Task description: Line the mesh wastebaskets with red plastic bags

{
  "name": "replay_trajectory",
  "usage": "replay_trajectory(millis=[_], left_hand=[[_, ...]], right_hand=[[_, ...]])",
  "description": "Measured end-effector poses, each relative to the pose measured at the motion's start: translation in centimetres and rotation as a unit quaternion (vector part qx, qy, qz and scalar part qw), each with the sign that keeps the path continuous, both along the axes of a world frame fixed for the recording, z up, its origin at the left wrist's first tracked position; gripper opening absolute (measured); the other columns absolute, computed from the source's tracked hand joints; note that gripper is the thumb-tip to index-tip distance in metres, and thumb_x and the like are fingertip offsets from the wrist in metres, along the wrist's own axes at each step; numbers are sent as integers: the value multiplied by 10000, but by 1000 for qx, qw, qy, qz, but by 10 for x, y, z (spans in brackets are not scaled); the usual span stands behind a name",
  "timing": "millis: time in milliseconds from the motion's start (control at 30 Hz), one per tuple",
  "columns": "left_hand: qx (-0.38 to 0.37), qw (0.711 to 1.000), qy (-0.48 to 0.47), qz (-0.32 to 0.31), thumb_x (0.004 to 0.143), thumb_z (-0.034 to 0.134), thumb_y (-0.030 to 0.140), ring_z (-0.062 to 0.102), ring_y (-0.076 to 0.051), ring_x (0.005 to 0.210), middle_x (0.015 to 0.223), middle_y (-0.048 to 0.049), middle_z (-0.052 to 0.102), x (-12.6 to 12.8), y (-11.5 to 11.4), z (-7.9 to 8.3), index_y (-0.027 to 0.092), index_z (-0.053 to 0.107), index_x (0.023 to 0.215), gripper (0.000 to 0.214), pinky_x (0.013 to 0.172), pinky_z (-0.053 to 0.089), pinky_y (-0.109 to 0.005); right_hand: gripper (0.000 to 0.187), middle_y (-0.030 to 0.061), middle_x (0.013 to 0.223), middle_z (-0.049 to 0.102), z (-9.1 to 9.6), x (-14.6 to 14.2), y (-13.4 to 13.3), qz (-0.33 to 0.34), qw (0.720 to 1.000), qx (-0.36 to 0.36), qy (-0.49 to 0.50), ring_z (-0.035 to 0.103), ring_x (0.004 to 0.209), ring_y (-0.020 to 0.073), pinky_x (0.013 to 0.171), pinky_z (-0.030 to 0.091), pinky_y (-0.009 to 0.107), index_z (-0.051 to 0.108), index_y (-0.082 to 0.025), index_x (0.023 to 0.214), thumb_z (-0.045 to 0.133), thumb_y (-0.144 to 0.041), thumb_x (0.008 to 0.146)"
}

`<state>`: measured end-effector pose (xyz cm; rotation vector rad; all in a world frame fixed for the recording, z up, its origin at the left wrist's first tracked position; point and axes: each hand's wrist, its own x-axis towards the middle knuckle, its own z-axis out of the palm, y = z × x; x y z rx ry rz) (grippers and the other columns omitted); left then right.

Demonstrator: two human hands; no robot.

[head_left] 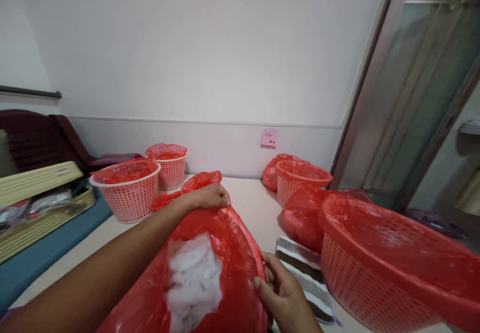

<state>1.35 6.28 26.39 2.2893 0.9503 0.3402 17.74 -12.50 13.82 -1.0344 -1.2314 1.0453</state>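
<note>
In front of me is a red plastic bag [240, 253], its mouth spread wide. White fluffy stuffing [193, 278] lies inside it. A pinkish band runs along the bag's right edge; I cannot tell whether a basket rim lies under the film. My left hand [212, 196] reaches across and is closed on the far edge of the bag, with loose red film bunched behind it. My right hand [283, 293] pinches the right edge, thumb on the inner side and fingers outside. Its lower fingers are partly hidden.
At the left stand two bag-lined baskets [131, 198] and a pale yellow box [78, 203] with packets. To the right are a large red-lined basket [367, 268], a smaller basket [290, 188], a filled red bag [302, 220] and a striped cloth [303, 273]. A pink note [269, 138] hangs on the wall.
</note>
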Motion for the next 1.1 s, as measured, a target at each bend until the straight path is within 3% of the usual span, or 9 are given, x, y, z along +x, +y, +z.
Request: replay_trajectory(millis=[133,267,467,667,767,833,900,1000,1100], left_hand=[[0,998,-3,61,826,616,296,342,-70,471,527,86,379,-16,18,-5,180,453,564,330,483,269,-229],[-3,989,-38,145,846,618,379,389,-90,503,562,74,425,-53,31,-16,184,474,600,345,508,316,-241],[-73,959,-130,241,808,500,512,400,-118,529,575,44,457,-121,6,-28,183,532,652,366,523,282,-266],[-174,937,-167,254,772,519,665,534,-161,661,753,-33,605,-165,-32,-37,156,609,793,517,607,393,-273],[-171,928,-183,275,740,564,689,515,-153,657,720,-10,579,-175,-41,-45,167,581,771,523,600,386,-262],[-162,926,-192,281,697,629,680,485,-141,633,671,18,533,-180,-43,-49,179,536,723,510,578,368,-251],[-157,927,-200,277,672,669,666,475,-139,628,657,27,516,-184,-44,-53,187,511,705,505,570,365,-249],[-155,928,-202,272,693,664,652,491,-150,645,675,10,542,-191,-46,-55,184,540,709,485,567,368,-253],[-163,934,-197,249,714,693,594,481,-142,630,672,4,550,-199,-47,-57,170,596,701,435,538,336,-240]], right_hand=[[372,-45,705,564,0,5,1,-21,999,-32,-10,470,515,111,473,391,219,585,-218,1110,632,-443,817],[426,-44,663,556,-3,9,5,-24,998,-51,12,386,420,86,369,284,207,595,-205,1140,641,-470,809],[484,-75,542,475,-7,14,12,-33,997,-74,-6,360,371,94,349,313,221,614,-228,1132,655,-554,776],[473,-61,520,509,-18,19,21,-56,996,-69,-24,448,413,124,437,427,255,638,-210,1070,668,-562,756],[422,0,716,647,-20,17,26,-69,996,-49,16,599,614,169,605,521,288,645,-213,988,720,-530,720],[386,17,819,682,-18,14,27,-78,995,-42,48,629,703,175,664,529,281,638,-215,947,747,-497,708],[376,3,774,679,-16,11,27,-73,994,-54,58,593,600,141,561,496,243,626,-217,945,750,-485,713],[404,-42,618,615,-12,9,24,-61,994,-79,47,443,400,88,372,344,203,608,-219,979,726,-515,730],[442,-66,545,556,-9,9,23,-55,994,-84,32,382,350,71,341,280,190,607,-212,990,718,-549,727]])
